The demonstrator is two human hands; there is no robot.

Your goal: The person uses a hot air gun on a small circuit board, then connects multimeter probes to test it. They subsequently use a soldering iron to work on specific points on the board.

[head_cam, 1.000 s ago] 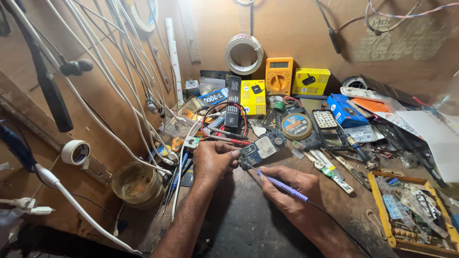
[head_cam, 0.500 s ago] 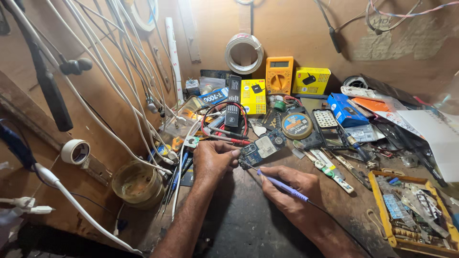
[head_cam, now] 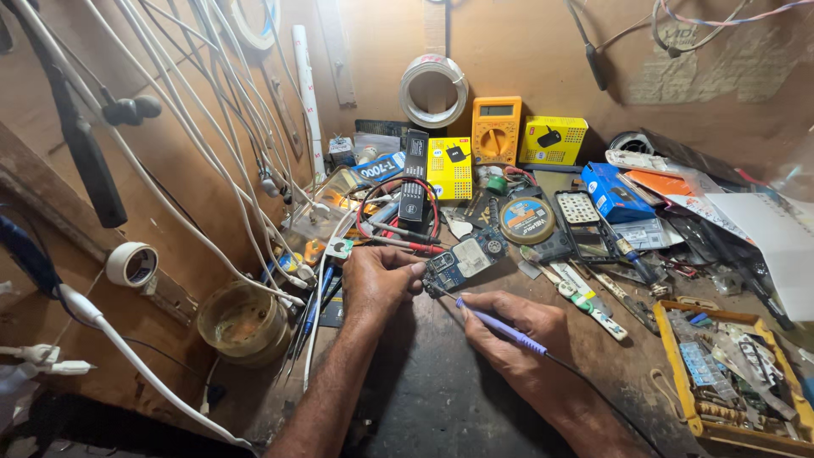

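A small blue circuit board lies on the dark workbench in the middle of the head view. My left hand pinches its left edge and holds it down. My right hand grips a thin purple-handled soldering iron like a pen, its tip touching the board's lower left corner. A dark cord runs from the iron back along my right forearm.
A yellow multimeter, yellow boxes, a round solder tin and red and black probe leads crowd the back. A yellow parts tray sits at right. White cables hang at left above a round glass dish.
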